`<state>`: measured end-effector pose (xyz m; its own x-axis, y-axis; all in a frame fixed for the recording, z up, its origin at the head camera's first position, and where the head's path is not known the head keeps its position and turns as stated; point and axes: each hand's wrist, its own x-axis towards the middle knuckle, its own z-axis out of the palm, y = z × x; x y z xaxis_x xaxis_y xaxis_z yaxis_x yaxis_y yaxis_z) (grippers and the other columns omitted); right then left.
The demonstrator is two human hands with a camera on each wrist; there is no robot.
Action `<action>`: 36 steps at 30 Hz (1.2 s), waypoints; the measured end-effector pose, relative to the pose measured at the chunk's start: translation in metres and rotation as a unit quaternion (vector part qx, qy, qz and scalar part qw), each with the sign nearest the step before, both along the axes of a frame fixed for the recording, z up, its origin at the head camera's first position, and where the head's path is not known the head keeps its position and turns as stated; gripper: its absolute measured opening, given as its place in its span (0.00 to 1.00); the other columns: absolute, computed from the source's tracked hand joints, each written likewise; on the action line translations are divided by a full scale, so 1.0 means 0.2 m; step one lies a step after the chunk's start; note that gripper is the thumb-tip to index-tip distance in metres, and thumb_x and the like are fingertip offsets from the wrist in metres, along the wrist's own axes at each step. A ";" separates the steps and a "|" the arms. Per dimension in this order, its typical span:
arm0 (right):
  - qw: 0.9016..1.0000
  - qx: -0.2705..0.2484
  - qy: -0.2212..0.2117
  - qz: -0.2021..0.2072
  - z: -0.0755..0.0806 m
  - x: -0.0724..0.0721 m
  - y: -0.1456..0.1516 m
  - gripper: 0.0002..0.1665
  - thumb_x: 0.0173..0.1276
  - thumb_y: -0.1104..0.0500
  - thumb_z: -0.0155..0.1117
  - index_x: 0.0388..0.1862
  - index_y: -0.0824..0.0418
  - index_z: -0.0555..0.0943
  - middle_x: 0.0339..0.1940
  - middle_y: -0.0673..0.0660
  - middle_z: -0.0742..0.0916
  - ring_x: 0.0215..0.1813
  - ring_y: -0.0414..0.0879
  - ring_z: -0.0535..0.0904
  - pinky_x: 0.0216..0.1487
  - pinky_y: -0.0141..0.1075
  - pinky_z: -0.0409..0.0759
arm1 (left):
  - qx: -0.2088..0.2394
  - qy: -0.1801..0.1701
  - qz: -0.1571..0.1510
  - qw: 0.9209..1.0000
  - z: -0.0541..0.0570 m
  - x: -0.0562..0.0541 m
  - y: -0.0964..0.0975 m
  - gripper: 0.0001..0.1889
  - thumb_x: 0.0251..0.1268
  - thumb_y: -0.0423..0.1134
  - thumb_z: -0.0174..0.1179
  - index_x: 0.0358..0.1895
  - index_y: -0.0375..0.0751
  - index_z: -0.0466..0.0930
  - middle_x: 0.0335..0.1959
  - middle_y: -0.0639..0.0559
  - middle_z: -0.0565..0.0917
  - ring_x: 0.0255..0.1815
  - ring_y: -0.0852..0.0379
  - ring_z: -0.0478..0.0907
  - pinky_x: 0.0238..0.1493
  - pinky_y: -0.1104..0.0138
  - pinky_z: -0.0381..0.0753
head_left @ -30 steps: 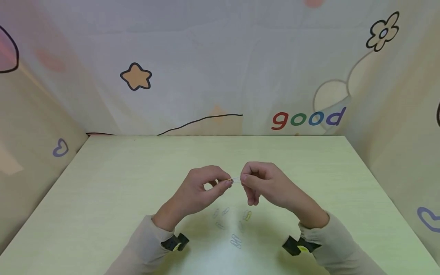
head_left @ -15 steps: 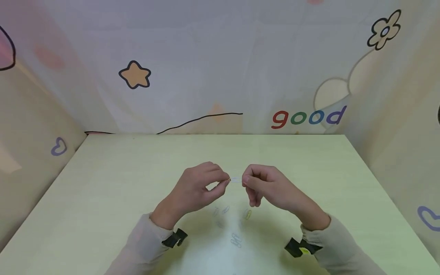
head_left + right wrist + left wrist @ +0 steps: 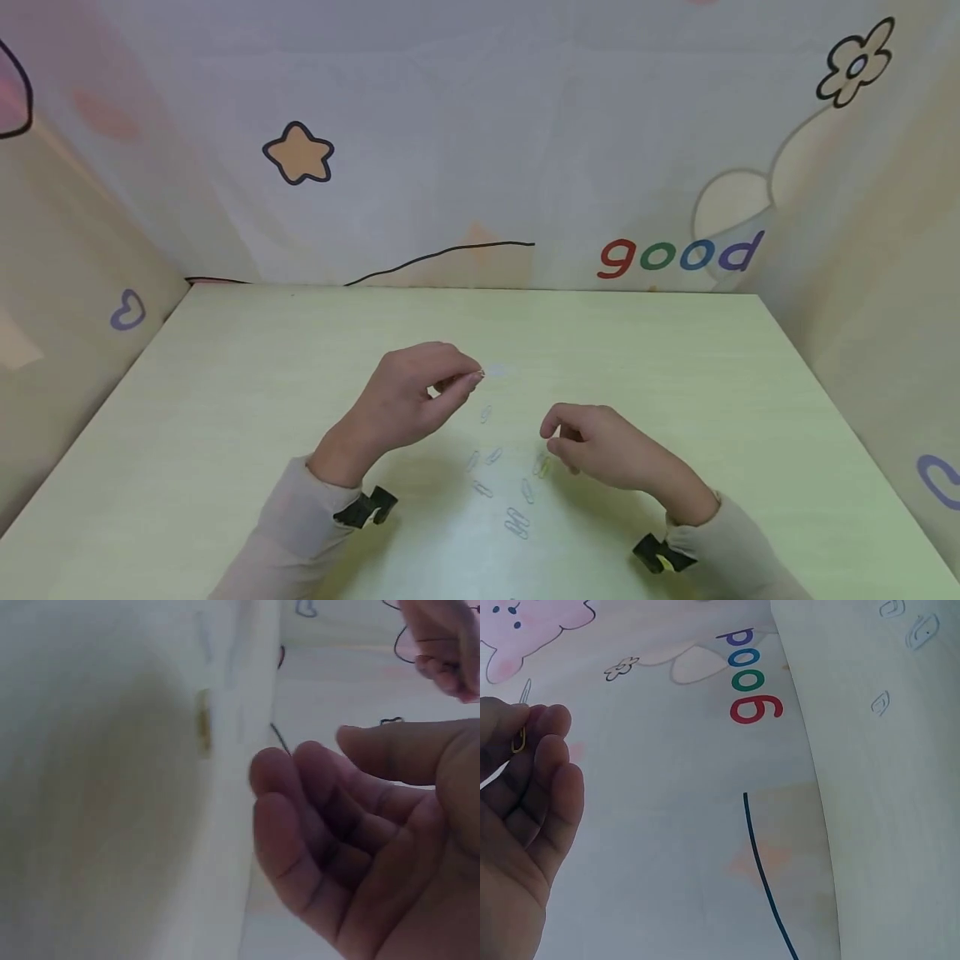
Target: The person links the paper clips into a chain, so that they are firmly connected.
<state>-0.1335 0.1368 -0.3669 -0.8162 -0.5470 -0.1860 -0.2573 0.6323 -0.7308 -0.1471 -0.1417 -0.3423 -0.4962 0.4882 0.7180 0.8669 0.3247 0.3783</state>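
Note:
My left hand [image 3: 420, 396] is raised above the table and pinches a yellow paper clip [image 3: 518, 742] between thumb and index finger. A whitish paper clip [image 3: 526, 691] sticks out beyond those fingertips in the left wrist view; the join between the two is hidden by the fingers. Lower and to the right, my right hand [image 3: 607, 446] holds nothing, its thumb and index finger apart. Nearest to it on the table lies another yellow paper clip [image 3: 544, 467], blurred in the right wrist view. Several pale paper clips [image 3: 517, 522] lie scattered between the forearms.
The pale table [image 3: 300, 333] ends at a printed cloth backdrop [image 3: 450, 125], with cloth sides at left and right. One pale paper clip [image 3: 486, 414] lies farther back than the others. Black straps with small mounts [image 3: 366, 507] sit on both wrists.
The right hand has let go of the whitish clip and moved down toward the loose clips, its fingers parting. The left hand has shifted slightly left and up, still pinching the clips.

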 end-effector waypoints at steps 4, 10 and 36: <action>0.999 0.047 0.011 0.008 -0.09 0.00 0.00 0.04 0.70 0.62 0.66 0.40 0.58 0.79 0.21 0.49 0.78 0.24 0.43 0.73 0.29 0.37 0.73 | 0.019 -0.023 0.007 1.000 0.00 0.01 -0.01 0.08 0.62 0.24 0.62 0.35 0.42 0.85 0.27 0.59 0.80 0.28 0.65 0.75 0.31 0.69 0.80; 0.995 0.094 0.015 -0.023 -0.15 0.01 -0.04 0.13 0.64 0.58 0.74 0.39 0.58 0.77 0.23 0.48 0.79 0.28 0.42 0.73 0.34 0.38 0.73 | 0.036 -0.051 0.024 0.998 0.00 0.03 -0.02 0.09 0.62 0.24 0.61 0.33 0.43 0.84 0.26 0.61 0.79 0.27 0.65 0.74 0.30 0.70 0.80; 0.996 0.034 0.027 0.082 -0.16 -0.04 0.04 0.17 0.66 0.68 0.61 0.21 0.53 0.71 0.19 0.43 0.71 0.25 0.37 0.68 0.29 0.32 0.67 | 0.000 -0.033 0.024 0.999 -0.02 0.00 0.00 0.08 0.62 0.26 0.60 0.33 0.44 0.84 0.26 0.61 0.80 0.26 0.67 0.74 0.28 0.69 0.79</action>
<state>-0.1425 0.1441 -0.3996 -0.7265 -0.6616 -0.1856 -0.3983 0.6255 -0.6709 -0.1464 -0.1423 -0.3461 -0.5656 0.4623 0.6829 0.8232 0.3658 0.4342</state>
